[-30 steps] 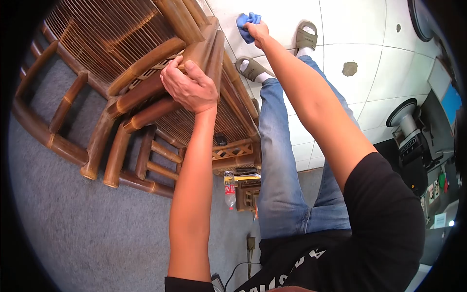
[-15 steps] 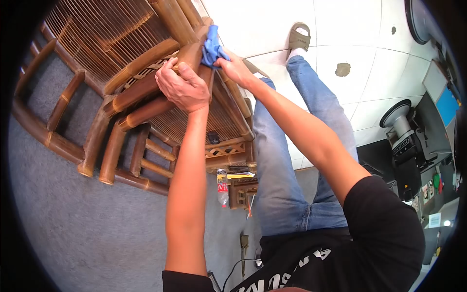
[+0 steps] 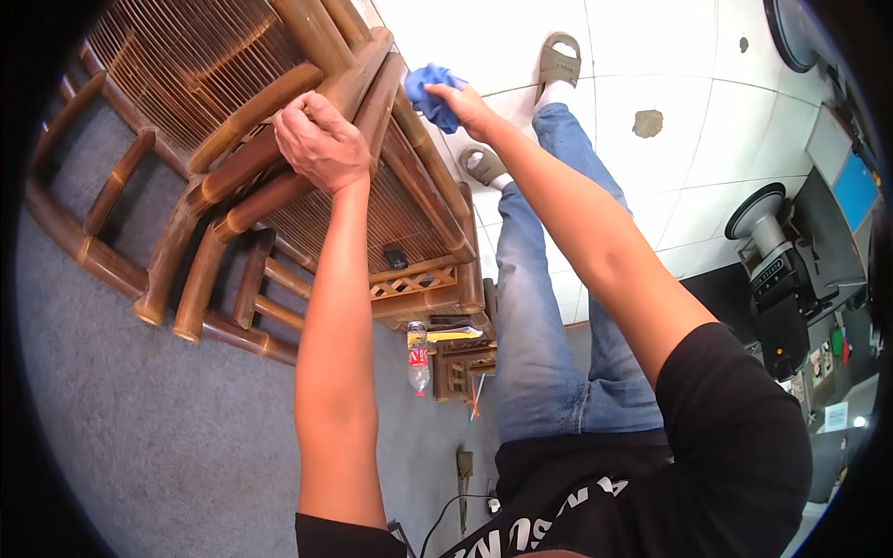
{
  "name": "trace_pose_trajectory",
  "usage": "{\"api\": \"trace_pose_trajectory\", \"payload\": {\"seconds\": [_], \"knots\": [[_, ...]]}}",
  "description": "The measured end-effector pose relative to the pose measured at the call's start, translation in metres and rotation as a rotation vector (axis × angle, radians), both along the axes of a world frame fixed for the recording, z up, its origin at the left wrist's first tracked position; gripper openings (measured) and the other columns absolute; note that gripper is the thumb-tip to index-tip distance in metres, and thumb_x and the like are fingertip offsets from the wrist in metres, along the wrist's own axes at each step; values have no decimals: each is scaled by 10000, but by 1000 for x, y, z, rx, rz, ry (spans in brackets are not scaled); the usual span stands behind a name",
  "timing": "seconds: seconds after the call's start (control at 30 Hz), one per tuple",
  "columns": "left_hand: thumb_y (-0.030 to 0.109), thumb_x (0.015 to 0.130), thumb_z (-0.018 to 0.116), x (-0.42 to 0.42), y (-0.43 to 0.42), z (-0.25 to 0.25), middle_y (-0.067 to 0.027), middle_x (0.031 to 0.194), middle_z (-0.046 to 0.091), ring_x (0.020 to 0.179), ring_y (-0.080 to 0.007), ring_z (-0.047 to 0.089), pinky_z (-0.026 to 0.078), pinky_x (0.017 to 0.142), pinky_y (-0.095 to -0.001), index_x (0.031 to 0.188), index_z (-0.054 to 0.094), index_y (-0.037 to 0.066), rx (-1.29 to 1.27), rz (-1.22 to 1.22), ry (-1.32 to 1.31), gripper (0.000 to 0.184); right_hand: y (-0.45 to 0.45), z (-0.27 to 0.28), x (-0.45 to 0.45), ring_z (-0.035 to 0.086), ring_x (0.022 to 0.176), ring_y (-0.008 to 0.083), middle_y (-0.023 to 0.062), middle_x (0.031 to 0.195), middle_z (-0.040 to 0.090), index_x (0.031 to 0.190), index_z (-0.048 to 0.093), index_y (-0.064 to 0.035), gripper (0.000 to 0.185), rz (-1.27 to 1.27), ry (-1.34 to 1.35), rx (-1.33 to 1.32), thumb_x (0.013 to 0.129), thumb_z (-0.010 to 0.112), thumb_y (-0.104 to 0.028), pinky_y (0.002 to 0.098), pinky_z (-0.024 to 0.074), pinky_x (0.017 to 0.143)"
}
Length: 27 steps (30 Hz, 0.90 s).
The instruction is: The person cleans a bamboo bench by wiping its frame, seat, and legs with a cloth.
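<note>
A brown bamboo chair with slatted panels fills the upper left of the head view. My left hand is closed over its rail, fingers curled and their tips partly hidden. To the right of the chair's edge, my right hand grips a crumpled blue cloth. The cloth hangs over the white tiles, a little apart from the bamboo.
A second bamboo seat adjoins below, with a small black object on it. A plastic bottle with a red label is beyond. Round-based stools stand at right on the tiled floor. Grey wall is at left.
My right hand has drawn the blue cloth off the bamboo edge and out over the tiles. My left hand stays on the rail as the view shifts slightly.
</note>
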<state>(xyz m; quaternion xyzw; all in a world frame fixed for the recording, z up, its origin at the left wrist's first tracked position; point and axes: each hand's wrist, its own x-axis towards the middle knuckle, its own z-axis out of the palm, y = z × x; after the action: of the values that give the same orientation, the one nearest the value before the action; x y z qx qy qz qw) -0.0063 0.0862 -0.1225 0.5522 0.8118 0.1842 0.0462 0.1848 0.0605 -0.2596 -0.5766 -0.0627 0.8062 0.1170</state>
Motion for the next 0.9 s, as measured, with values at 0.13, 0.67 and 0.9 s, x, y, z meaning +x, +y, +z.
{"api": "trace_pose_trajectory", "payload": {"seconds": [0.13, 0.67, 0.9], "knots": [[372, 1054, 478, 1, -1, -4, -182, 981, 636, 940, -404, 625, 485, 829, -508, 971, 620, 11, 5, 39, -2, 397, -65, -6, -51, 571, 1271, 366, 223, 1358, 616, 1521, 410, -38, 715, 221, -73, 334, 933, 615, -388, 426, 438, 1054], [534, 1040, 388, 14, -5, 5, -203, 1069, 673, 1032, -439, 620, 476, 886, -534, 983, 644, -5, -27, 164, -8, 599, -337, 37, 14, 443, 1404, 456, 294, 1501, 478, 1583, 332, -115, 686, 416, -402, -125, 1027, 396, -512, 480, 348, 1165], [585, 1020, 394, 9, -7, -2, -199, 1137, 684, 1075, -426, 626, 483, 920, -519, 1035, 667, -8, -3, 170, 14, 653, -142, 91, -61, 488, 1347, 442, 212, 1458, 538, 1447, 518, -121, 509, 94, -304, 556, 1004, 582, -364, 440, 343, 1163]]}}
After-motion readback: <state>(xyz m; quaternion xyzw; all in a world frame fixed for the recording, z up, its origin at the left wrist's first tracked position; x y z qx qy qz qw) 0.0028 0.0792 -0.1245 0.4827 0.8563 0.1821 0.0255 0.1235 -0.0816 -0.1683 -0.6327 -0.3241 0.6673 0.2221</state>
